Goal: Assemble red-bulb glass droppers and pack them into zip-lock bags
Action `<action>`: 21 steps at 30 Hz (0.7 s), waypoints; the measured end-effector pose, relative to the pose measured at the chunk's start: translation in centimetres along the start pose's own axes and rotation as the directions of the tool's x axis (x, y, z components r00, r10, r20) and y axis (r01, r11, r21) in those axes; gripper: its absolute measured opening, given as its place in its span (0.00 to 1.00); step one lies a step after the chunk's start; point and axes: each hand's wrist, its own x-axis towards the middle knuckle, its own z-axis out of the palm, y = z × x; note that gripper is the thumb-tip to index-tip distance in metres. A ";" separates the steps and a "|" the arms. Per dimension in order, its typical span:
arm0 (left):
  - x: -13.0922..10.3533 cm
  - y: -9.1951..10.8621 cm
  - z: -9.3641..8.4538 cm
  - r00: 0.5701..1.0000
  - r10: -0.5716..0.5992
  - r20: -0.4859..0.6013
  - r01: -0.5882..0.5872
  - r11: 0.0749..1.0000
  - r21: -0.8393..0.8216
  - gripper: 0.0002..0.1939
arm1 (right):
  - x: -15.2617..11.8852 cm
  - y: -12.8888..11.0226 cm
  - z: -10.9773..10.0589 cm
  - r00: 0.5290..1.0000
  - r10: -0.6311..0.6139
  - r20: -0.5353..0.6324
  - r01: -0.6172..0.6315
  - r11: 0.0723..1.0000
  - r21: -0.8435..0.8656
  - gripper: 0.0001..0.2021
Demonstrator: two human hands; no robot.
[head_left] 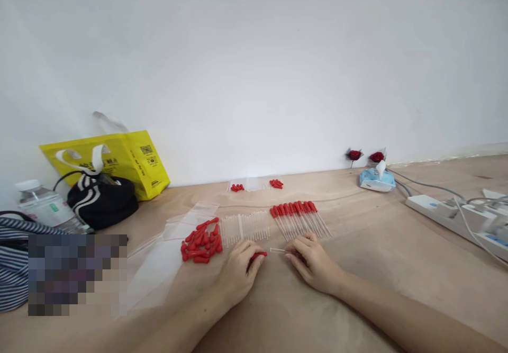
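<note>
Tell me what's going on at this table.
A person's left hand holds a red rubber bulb, and the right hand holds a clear tube, its end pointing at the bulb but apart from it. Behind them lie loose red bulbs, a row of bare tubes and a row of tubes topped with red bulbs.

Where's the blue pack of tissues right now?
In the head view, the blue tissue pack lies on the table at the right, just in front of two dark red flowers and left of the white power strip.
</note>
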 end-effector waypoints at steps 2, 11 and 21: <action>-0.2 -0.1 0.0 1.000 0.007 -0.011 -0.007 0.999 0.032 0.08 | 0.1 -0.1 0.1 1.000 -0.018 -0.008 0.018 1.000 0.007 0.04; -0.1 0.2 0.1 0.991 -0.133 0.000 0.132 0.978 -0.164 0.09 | 0.1 -1.1 0.3 0.998 -0.050 -0.041 0.051 0.999 0.017 0.04; -0.1 0.2 -0.3 0.982 -0.183 0.038 0.184 0.917 -0.354 0.10 | 0.4 -2.1 0.0 0.995 -0.103 0.004 0.103 0.995 0.018 0.06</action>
